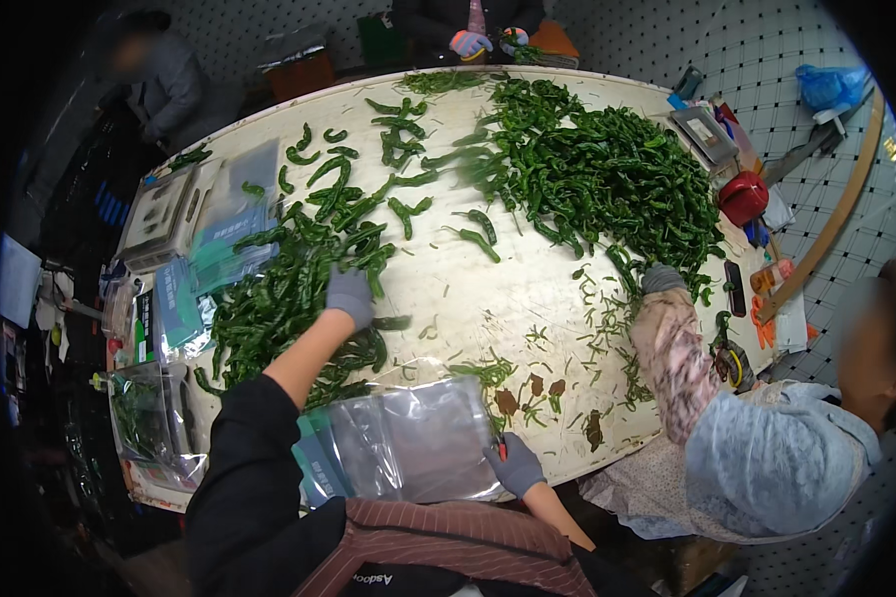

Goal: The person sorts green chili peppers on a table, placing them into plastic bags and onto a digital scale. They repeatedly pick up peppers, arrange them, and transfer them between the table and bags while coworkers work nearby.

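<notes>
My left hand [349, 297], in a grey glove, is on the right edge of a heap of long green peppers [269, 313]. Its fingertips are among the peppers, so whether it grasps one is hidden. By the table's near edge, my right hand [517, 464], gloved likewise, holds a small red-handled cutting tool [502, 448]; the blades are hard to make out. Just left of that hand lies a clear plastic bag [425, 440] with a blue-green printed band. Trimmed stems [489, 371] and brown leaf scraps [506, 402] lie beyond it.
A co-worker's gloved hand [662, 278] reaches into a larger pepper pile [605, 172] at right. Another person's gloved hands [470, 45] are at the far edge. Printed bags [175, 298] and a scale [160, 216] stand left. A phone [734, 288] and orange scissors [763, 321] lie right.
</notes>
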`<state>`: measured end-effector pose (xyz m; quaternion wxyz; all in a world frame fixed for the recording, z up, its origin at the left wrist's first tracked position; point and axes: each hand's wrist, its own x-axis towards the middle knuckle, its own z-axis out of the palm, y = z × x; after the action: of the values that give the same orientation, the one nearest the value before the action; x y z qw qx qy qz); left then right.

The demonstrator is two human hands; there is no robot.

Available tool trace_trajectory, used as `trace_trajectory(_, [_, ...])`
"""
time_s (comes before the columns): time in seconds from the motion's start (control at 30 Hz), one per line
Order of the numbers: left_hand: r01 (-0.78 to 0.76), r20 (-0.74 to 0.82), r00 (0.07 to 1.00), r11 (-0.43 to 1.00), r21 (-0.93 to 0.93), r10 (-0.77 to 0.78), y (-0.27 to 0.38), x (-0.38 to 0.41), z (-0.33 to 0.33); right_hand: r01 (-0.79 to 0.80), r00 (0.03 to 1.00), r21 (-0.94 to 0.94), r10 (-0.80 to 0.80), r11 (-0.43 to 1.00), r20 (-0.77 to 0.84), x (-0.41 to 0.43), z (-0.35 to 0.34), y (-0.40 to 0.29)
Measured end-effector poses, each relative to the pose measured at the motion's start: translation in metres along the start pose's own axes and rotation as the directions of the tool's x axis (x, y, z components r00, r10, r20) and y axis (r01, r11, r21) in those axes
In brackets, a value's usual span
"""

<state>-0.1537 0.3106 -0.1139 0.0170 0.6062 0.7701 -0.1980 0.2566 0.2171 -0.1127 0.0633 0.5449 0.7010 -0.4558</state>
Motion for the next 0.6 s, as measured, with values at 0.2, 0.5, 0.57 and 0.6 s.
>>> trace_trajectory(0.2, [0.056, 0.36, 0.932, 0.998, -0.04, -0.038, -0.034, 0.025, -0.108, -0.032, 0.999, 0.055, 0.032, 0.998, -0.002, -0.004, -0.005, 0.001])
trace_trajectory(0.5, [-0.506, -0.416, 0.791, 0.862, -0.033, 0.448, 0.134, 0.161, -0.07, -0.054, 0.998, 0.145, 0.055, 0.988, -0.001, 0.003, -0.003, 0.014])
trace_trajectory(0.57, [-0.393, -0.458, 0.802, 0.916, 0.08, 0.384, 0.154, 0.176, -0.049, -0.064, 0.998, 0.168, 0.067, 0.984, -0.013, 0.002, -0.002, 0.018])
trace_trajectory(0.6, [-0.386, -0.418, 0.83, 0.921, 0.05, 0.37, 0.16, 0.175, -0.053, -0.043, 0.999, 0.184, 0.046, 0.982, -0.01, 0.0, -0.002, 0.017])
